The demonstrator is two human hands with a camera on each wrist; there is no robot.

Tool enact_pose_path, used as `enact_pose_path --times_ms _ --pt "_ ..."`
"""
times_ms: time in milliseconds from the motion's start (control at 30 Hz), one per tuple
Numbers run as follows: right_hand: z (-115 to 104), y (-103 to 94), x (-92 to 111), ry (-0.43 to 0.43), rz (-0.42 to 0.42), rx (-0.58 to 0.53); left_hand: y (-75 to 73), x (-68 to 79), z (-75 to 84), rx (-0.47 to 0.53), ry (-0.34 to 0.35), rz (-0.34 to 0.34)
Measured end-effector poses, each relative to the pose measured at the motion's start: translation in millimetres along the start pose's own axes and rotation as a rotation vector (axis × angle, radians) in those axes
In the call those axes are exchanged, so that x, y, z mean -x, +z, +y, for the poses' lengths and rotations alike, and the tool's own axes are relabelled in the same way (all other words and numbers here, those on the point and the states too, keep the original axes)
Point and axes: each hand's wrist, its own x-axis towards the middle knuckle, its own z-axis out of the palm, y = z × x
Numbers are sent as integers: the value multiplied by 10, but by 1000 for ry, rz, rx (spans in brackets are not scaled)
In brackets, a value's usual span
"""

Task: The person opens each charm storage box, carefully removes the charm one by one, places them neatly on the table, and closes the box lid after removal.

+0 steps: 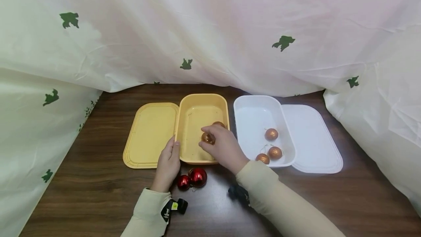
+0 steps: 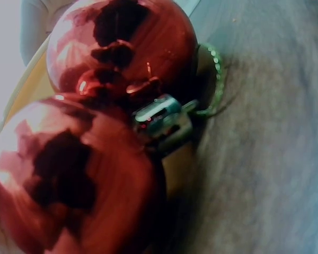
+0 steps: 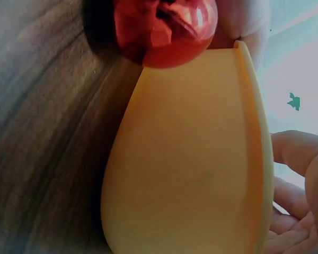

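Observation:
My left hand point(image 1: 167, 165) grips the near left side of a yellow plastic box point(image 1: 190, 120), thumb at the rim. Inside that box, the thumb and forefinger of my right hand point(image 1: 227, 150) pinch a copper Christmas bauble point(image 1: 207, 138). Another copper bauble point(image 1: 218, 124) lies beyond it, partly hidden by the hand. In front of the box, two shiny red baubles, a larger one point(image 1: 198, 177) and a smaller one point(image 1: 183, 182), lie side by side. The left wrist view shows a red bauble point(image 2: 85, 180) up close, and the right wrist view shows the box's wall point(image 3: 185, 148).
Right of the yellow box stands a white box point(image 1: 249, 123) with three copper baubles, one of them point(image 1: 271, 134) apart from the other two. A yellow lid point(image 1: 149, 136) lies at the left, a white lid point(image 1: 315, 142) at the right. A pale curtain point(image 1: 210, 28) hangs behind the dark wooden table point(image 1: 98, 178).

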Motion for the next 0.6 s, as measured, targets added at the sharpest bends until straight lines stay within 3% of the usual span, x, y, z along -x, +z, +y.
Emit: enact_pose_path --times_ms 367,600 --pt "-7 8 -111 82 -72 127 11 1 18 -12 -9 7" --pt "-4 42 -166 88 -122 197 6 0 12 -22 -8 9"
